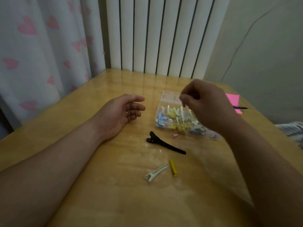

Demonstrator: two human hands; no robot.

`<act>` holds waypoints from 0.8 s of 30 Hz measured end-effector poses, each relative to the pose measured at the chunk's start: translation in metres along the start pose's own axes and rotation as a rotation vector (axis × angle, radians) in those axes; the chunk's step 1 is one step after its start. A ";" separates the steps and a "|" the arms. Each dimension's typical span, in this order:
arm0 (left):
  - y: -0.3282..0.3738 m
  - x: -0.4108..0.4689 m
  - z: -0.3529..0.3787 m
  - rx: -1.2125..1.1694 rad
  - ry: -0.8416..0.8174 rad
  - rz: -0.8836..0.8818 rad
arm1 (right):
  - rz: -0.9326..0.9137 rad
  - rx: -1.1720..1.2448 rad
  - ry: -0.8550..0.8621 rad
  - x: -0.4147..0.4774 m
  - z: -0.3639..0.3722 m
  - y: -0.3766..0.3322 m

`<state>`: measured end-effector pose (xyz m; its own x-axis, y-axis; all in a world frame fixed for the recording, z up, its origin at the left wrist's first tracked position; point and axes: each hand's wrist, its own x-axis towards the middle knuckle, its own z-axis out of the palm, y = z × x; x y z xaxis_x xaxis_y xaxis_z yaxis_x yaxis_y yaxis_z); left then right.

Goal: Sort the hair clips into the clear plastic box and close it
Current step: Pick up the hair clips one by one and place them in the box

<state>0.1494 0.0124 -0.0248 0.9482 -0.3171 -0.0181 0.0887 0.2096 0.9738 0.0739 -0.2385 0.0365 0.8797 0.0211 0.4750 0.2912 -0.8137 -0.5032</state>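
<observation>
The clear plastic box [170, 97] lies open on the wooden table and holds several yellow, white and blue clips. My right hand [208, 107] hovers over the box with fingers curled; whether it pinches a clip I cannot tell. My left hand [121, 112] rests on the table left of the box, palm turned inward, fingers loosely apart and holding nothing. On the table in front of the box lie a long black clip [165, 144], a tiny pink clip [175, 135], a yellow clip [173, 167] and a white clip [155, 173].
A pink notepad [233, 100] with a dark pen [240, 107] lies at the table's right edge. A white radiator [157, 35] stands behind the table, and a heart-patterned curtain [41, 46] hangs at the left. The wooden table [114, 194] stretches toward me.
</observation>
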 end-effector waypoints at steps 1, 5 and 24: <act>0.000 0.000 0.000 0.003 -0.003 0.000 | 0.040 -0.020 -0.030 0.003 -0.007 0.009; -0.001 0.001 -0.001 0.013 -0.010 0.010 | 0.141 -0.125 -0.168 0.005 -0.016 0.034; 0.001 -0.001 0.001 0.040 -0.003 0.005 | 0.232 -0.208 -0.350 0.004 -0.009 0.036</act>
<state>0.1486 0.0121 -0.0241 0.9477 -0.3190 -0.0125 0.0715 0.1741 0.9821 0.0848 -0.2734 0.0272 0.9970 -0.0095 0.0770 0.0217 -0.9184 -0.3950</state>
